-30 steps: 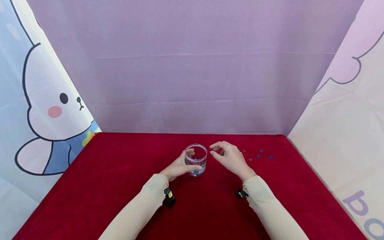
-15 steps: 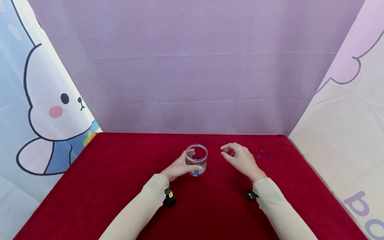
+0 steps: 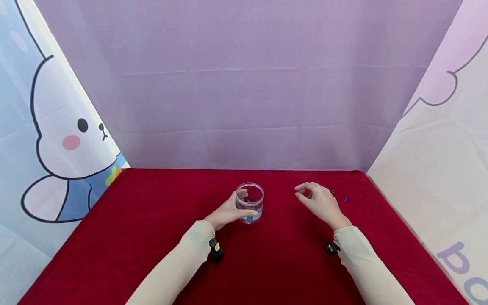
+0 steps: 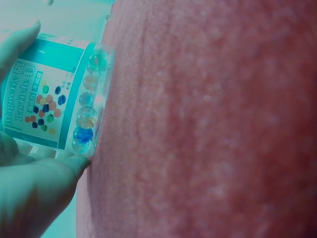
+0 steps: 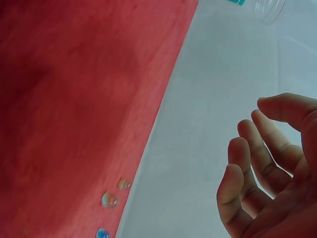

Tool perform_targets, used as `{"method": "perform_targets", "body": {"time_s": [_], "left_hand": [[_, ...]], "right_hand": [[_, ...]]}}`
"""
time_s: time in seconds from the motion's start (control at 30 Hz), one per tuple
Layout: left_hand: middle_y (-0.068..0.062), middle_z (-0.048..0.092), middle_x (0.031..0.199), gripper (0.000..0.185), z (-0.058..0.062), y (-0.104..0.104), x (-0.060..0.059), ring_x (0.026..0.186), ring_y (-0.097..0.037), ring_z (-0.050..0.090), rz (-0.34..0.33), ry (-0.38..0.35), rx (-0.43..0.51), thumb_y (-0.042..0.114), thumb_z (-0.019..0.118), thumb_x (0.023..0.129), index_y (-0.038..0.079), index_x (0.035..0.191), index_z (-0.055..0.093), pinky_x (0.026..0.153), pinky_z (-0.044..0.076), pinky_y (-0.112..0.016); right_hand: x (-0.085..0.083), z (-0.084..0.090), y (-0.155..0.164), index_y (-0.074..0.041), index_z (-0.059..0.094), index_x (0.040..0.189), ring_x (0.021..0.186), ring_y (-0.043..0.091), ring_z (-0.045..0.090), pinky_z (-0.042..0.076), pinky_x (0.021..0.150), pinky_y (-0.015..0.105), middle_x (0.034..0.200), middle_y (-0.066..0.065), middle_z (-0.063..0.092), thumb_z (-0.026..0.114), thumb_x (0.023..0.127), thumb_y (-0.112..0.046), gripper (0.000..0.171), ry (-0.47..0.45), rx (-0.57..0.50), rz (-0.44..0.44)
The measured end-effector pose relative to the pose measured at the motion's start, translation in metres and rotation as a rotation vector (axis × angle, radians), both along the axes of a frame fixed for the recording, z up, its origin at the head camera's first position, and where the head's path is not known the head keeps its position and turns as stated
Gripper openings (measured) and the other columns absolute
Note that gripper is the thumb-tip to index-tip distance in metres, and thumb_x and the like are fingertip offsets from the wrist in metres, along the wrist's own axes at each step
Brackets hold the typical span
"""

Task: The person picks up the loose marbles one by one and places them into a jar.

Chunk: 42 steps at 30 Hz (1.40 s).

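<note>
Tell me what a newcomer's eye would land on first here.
Probably the clear jar near the center of the head view, gripped by the left hand and bright against the red cloth. Next, likely, the big cartoon animal on the backdrop at far left. Then the right hand, right of the jar, with small blue pieces on the cloth to its right.

You have a clear plastic jar (image 3: 257,205) upright, open at the top, its label (image 4: 37,89) reading "Magnetic Particle", with coloured translucent beads (image 4: 83,135) along its base. Well to its right, small glassy pieces (image 5: 109,200), one blue, lie apart on your red cloth (image 3: 95,237).
</note>
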<state>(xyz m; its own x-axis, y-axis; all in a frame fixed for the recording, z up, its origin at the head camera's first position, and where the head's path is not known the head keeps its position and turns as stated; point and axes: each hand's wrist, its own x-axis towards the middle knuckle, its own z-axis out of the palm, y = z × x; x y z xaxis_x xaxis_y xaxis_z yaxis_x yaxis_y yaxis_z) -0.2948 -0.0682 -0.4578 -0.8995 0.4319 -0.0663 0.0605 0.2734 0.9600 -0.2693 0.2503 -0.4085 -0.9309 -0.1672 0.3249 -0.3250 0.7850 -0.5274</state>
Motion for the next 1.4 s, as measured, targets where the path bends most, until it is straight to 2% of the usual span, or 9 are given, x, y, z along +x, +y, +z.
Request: {"method": "perform_targets", "body": {"time_s": [0.27,0.47,0.67,0.9,1.03,1.2,1.3,1.4], "left_hand": [[0.001,0.033,0.156,0.095,0.0,-0.001,-0.002,0.139,-0.024,0.033,-0.004,-0.006,0.01,0.038,0.085,0.081,0.021,0.154,0.025,0.109,0.039,-0.051],[0.002,0.033,0.156,0.096,-0.001,0.0,-0.002,0.14,-0.024,0.032,-0.001,-0.003,0.007,0.038,0.085,0.08,0.022,0.154,0.025,0.109,0.039,-0.052],[0.001,0.033,0.156,0.098,-0.002,0.0,-0.003,0.14,-0.024,0.032,0.003,-0.005,0.007,0.04,0.086,0.079,0.022,0.154,0.025,0.109,0.038,-0.053],[0.001,0.033,0.156,0.097,-0.002,0.0,-0.003,0.14,-0.024,0.032,-0.001,-0.006,0.011,0.039,0.085,0.08,0.021,0.154,0.025,0.109,0.038,-0.051],[0.001,0.033,0.156,0.096,-0.002,0.001,-0.003,0.14,-0.024,0.032,0.001,-0.005,0.013,0.038,0.085,0.081,0.021,0.154,0.025,0.11,0.038,-0.051],[0.002,0.033,0.156,0.096,-0.002,0.001,-0.003,0.14,-0.024,0.032,0.002,-0.002,0.007,0.038,0.085,0.081,0.021,0.154,0.025,0.11,0.038,-0.051],[0.001,0.033,0.156,0.096,-0.002,0.002,-0.003,0.14,-0.024,0.032,0.002,-0.002,0.008,0.038,0.085,0.081,0.021,0.154,0.025,0.11,0.038,-0.051],[0.001,0.032,0.156,0.096,-0.002,0.002,-0.002,0.14,-0.024,0.032,-0.001,-0.004,0.009,0.037,0.085,0.081,0.021,0.154,0.025,0.11,0.038,-0.052]], "right_hand": [[-0.005,-0.004,0.021,-0.013,0.071,0.116,0.079,0.018,0.058,0.049,0.066,0.035,0.103,0.002,0.067,0.07,0.095,-0.021,0.022,-0.005,0.02,-0.036],[-0.007,-0.005,0.038,-0.013,0.071,0.117,0.072,0.018,0.057,0.047,0.056,0.034,0.101,0.004,0.069,0.068,0.096,-0.021,0.023,-0.042,0.015,-0.074],[-0.007,-0.003,0.049,-0.01,0.069,0.12,0.068,0.024,0.064,0.045,0.057,0.035,0.088,0.009,0.072,0.065,0.098,-0.022,0.026,-0.112,-0.001,-0.086],[-0.011,-0.011,0.061,-0.009,0.069,0.121,0.057,0.017,0.047,0.039,0.051,0.033,0.089,0.006,0.069,0.064,0.098,-0.022,0.027,-0.12,0.034,-0.113],[-0.014,-0.015,0.065,-0.008,0.069,0.12,0.062,0.018,0.052,0.04,0.053,0.033,0.094,0.006,0.069,0.064,0.097,-0.021,0.027,-0.13,0.04,-0.126],[-0.018,-0.018,0.067,-0.007,0.068,0.121,0.084,0.022,0.065,0.048,0.065,0.04,0.094,0.005,0.073,0.063,0.098,-0.02,0.028,-0.173,0.061,-0.12],[-0.021,-0.02,0.068,-0.007,0.068,0.122,0.094,0.026,0.067,0.049,0.073,0.046,0.094,0.003,0.074,0.063,0.098,-0.021,0.029,-0.21,0.083,-0.122],[-0.023,-0.023,0.07,-0.007,0.068,0.122,0.098,0.029,0.066,0.049,0.076,0.051,0.098,0.003,0.074,0.063,0.097,-0.022,0.03,-0.246,0.103,-0.134]]}}
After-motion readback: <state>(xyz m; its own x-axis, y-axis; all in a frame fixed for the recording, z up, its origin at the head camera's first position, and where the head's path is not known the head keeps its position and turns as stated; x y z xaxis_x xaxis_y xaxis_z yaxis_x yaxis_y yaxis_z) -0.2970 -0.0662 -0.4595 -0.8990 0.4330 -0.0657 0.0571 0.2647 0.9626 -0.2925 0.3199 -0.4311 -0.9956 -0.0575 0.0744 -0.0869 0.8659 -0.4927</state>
